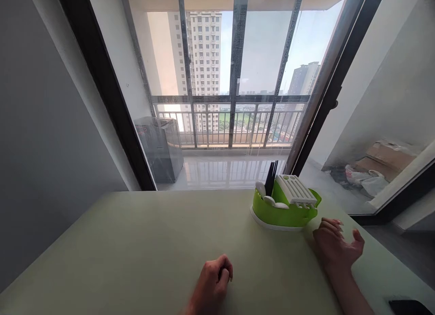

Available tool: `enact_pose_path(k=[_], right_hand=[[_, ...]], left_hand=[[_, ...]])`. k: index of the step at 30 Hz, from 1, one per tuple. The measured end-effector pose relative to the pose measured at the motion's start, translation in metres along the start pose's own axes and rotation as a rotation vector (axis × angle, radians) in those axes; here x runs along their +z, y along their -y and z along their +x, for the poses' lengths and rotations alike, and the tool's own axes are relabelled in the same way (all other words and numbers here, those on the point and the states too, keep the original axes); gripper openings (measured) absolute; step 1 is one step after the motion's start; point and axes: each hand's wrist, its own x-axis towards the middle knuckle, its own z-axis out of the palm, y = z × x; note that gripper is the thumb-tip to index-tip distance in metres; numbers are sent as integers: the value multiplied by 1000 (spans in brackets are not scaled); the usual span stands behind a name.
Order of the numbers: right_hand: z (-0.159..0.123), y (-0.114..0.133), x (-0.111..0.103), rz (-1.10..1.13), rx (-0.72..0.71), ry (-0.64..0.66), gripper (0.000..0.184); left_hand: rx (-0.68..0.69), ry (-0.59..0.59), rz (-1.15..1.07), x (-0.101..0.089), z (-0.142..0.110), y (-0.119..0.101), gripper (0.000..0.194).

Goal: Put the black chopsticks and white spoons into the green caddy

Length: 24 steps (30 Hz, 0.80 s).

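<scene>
A bright green utensil holder (280, 215) with a white base stands at the far right part of the table (136, 247). Several white spoons (269, 200) lean over its front and left rim, and black chopsticks (271, 179) rise behind them. Its right part carries a white slotted top (295, 189). My right hand (336, 244) is just right of the holder, its thumb apart from loosely bent fingers, with nothing in it. Near the table's front middle, my left hand (215, 278) rests with fingers curled in and thumb against them; no object shows in it.
At the lower right corner lies a dark flat object (406, 307), partly cut off. Beyond the table are glass doors with a dark frame (326, 106), a dark cabinet-like box (163, 147) on the balcony, and cardboard with plastic bags (377, 170) at right.
</scene>
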Motion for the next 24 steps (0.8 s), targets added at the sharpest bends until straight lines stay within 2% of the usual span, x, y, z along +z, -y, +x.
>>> enact_pose_path(k=[2,4,8,11,18,24], right_hand=[[2,2,1,-48,-37,-9,32],[6,6,1,-187,-112,-36,34],[14,13,0,-433,-346,-152,35],[18,14,-3,-555,-461,-247,45],[20,15,-9,-807,-454,-333,62],[25,15,-8,-1006,-426,-343,52]], left_hand=[[4,4,7,0,0,-1,17],[11,6,26,-1,0,-3,17],[8,16,44,-1,0,-3,17],[7,16,43,0,0,-2,17],[8,21,60,0,0,-3,16],[-3,27,68,0,0,-4,16]])
